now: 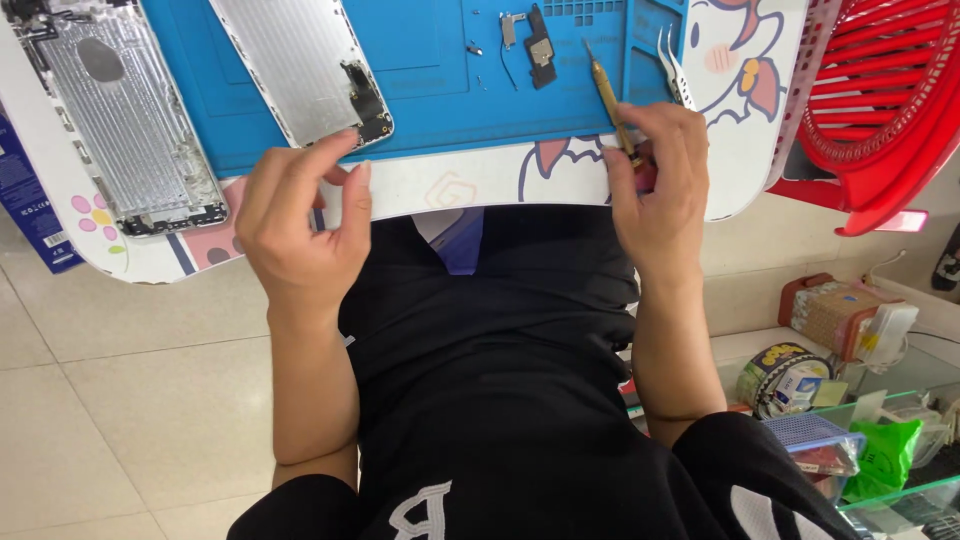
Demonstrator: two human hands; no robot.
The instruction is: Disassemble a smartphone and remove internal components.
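- Landmark: a blue rubber work mat (450, 100) lies on a white table with cartoon prints (470, 180).
- A silver metal phone back housing (295, 65) lies tilted on the mat's left part, its inside up and its near corner at the mat's near edge.
- The left hand (305, 215) sits at that near edge. Its fingers are loosely curled and the forefinger tip touches the housing's corner. The thumb is a little apart and grips nothing.
- The right hand (660, 180) is at the mat's near right edge, closed round a yellow-handled precision screwdriver (608, 95) whose tip points away over the mat.
- Just right of the driver lie steel tweezers (674, 65). Small dark and grey loose phone parts (535, 45) lie at the mat's far middle.
- Off the mat's left side lies a second, stripped silver phone frame (130, 120).
- Judged step: steadying the housing with the driver ready but not yet on it.
- A move to the housing calls for a firm hold on that corner and the tip set squarely.
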